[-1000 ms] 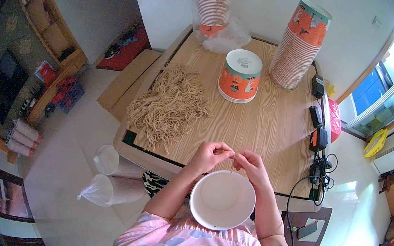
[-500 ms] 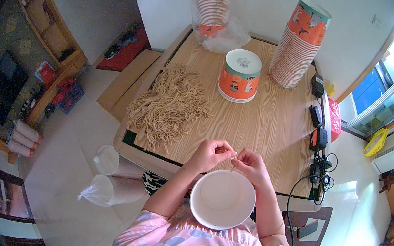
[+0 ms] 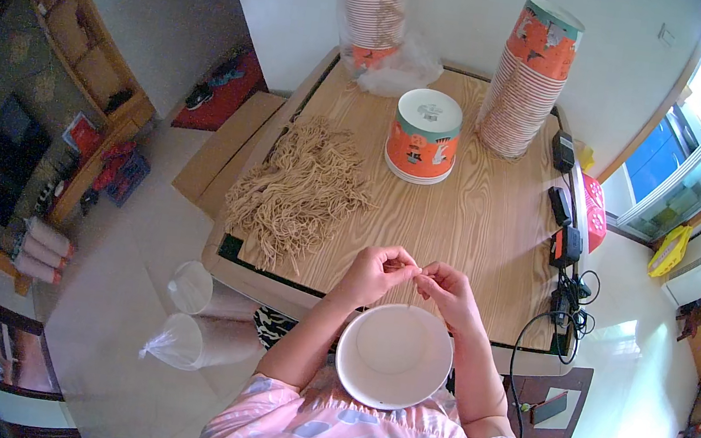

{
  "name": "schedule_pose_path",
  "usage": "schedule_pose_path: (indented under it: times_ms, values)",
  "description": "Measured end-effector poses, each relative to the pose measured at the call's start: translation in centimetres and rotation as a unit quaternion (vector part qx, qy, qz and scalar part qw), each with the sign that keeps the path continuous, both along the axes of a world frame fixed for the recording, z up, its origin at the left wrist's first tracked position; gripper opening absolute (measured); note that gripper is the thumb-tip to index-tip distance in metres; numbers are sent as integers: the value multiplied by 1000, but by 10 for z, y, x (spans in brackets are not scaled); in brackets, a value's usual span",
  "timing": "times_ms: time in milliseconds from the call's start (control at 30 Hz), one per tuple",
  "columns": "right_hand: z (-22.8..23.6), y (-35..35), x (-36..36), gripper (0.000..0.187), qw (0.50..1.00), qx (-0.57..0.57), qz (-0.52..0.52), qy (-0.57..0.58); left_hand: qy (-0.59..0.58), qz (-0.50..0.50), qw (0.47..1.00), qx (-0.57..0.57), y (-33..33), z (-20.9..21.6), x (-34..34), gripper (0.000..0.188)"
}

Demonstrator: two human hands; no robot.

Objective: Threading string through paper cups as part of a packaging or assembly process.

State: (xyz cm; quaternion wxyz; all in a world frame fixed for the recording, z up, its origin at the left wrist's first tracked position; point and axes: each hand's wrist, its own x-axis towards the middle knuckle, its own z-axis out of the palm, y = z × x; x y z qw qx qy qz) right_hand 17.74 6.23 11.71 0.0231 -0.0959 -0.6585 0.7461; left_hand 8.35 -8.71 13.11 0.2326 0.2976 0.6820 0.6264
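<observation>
Bucket [image 3: 395, 356], white inside, just body-side of the fingertips: opens upward, long axis running from mouth down to base. Left hand [image 3: 379, 275] and right hand [image 3: 444, 293]: brought together, forearms converging, thumbs and forefingers pinched closed on a fine, barely visible strand [image 3: 418, 271].
</observation>
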Motion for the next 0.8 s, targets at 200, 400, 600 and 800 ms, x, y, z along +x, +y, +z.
schedule_pose_path:
  times_ms: [200, 400, 600, 800]
  values:
    - [0, 0, 0, 11, 1000, 3, 10, 18, 36, 14, 999, -8, 1, -4, 4, 7]
    - [-2, 1, 0, 8, 1000, 1, 18, 24, 14, 30, 999, 14, 2, -9, 6, 6]
    - [1, -5, 5, 6, 999, -5, 35, 5, 3, 87, 996, 24, -1, -18, -2, 9]
    - [-1, -9, 8, 6, 999, -21, 45, -18, -1, 144, 985, 92, 1, -17, -1, 11]
